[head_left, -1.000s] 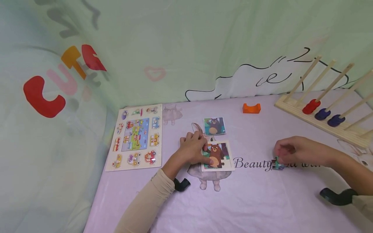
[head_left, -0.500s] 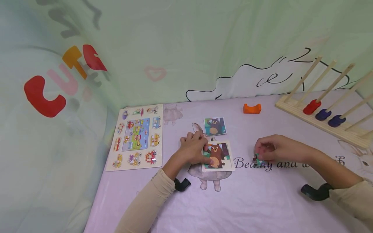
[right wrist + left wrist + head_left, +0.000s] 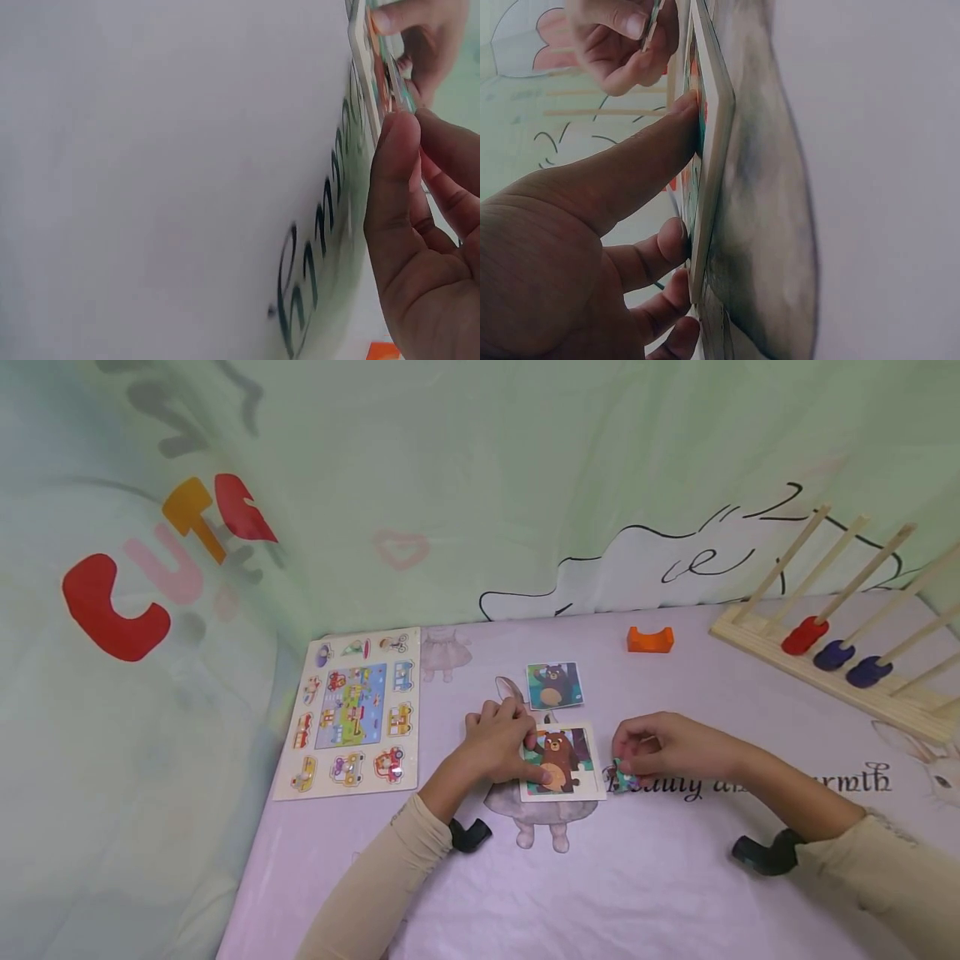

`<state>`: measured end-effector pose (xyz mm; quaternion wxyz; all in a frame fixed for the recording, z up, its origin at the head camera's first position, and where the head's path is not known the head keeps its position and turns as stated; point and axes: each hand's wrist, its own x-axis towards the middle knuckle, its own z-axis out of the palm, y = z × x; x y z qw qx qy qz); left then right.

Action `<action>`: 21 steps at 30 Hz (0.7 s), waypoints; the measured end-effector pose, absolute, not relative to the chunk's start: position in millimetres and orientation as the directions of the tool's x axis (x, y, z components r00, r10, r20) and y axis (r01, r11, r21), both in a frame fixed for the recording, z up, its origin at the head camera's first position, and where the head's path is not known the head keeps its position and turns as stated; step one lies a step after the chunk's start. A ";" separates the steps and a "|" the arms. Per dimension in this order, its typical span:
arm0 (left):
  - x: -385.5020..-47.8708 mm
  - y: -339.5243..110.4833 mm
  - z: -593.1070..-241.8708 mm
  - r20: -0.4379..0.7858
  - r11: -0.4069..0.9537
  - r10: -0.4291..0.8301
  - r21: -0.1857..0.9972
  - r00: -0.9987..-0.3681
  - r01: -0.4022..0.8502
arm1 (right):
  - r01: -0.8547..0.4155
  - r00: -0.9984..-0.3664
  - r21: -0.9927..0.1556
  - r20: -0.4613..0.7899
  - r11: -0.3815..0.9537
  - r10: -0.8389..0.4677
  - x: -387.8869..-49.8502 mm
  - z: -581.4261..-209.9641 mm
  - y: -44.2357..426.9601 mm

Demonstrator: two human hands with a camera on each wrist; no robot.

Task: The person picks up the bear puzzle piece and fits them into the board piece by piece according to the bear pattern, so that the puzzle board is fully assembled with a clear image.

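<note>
A bear jigsaw puzzle (image 3: 577,743) in a pale frame lies on the cloth, with a gap at its lower right showing. My left hand (image 3: 498,747) rests on its left side. The left thumb (image 3: 649,157) lies nearly straight and presses the picture, while the other fingers touch the puzzle near its edge. Just right of the frame, my right hand (image 3: 660,745) pinches a small green puzzle piece (image 3: 624,774) between thumb and fingertips. That piece is seen nearly edge-on in the left wrist view. Behind the puzzle sits a bear picture card (image 3: 554,685).
A wooden vehicle puzzle board (image 3: 345,714) lies at the left. Farther back is an orange block (image 3: 650,640). At the right stands a wooden peg rack (image 3: 817,681) with red and blue pieces on some pegs. Fabric (image 3: 450,485) walls off the back and left.
My right hand has moved left across the cloth, carrying the green puzzle piece up beside the bear puzzle. The left hand has stayed on the puzzle.
</note>
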<state>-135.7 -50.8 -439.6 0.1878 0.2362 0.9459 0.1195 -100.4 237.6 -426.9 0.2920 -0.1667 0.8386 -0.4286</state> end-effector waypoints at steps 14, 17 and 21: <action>-135.8 -51.1 -440.0 -0.298 0.860 0.491 0.316 -0.819 0.400 | -0.065 -0.771 -0.852 -0.289 0.520 -0.568 -101.5 -426.2 215.4; -135.6 -50.9 -440.0 -0.299 0.861 0.490 0.315 -0.819 0.400 | -0.063 -0.779 -0.847 -0.289 0.528 -0.557 -101.6 -428.0 212.6; -135.7 -51.0 -440.1 -0.299 0.862 0.489 0.311 -0.820 0.401 | -0.053 -0.795 -0.836 -0.296 0.546 -0.530 -100.9 -429.5 207.8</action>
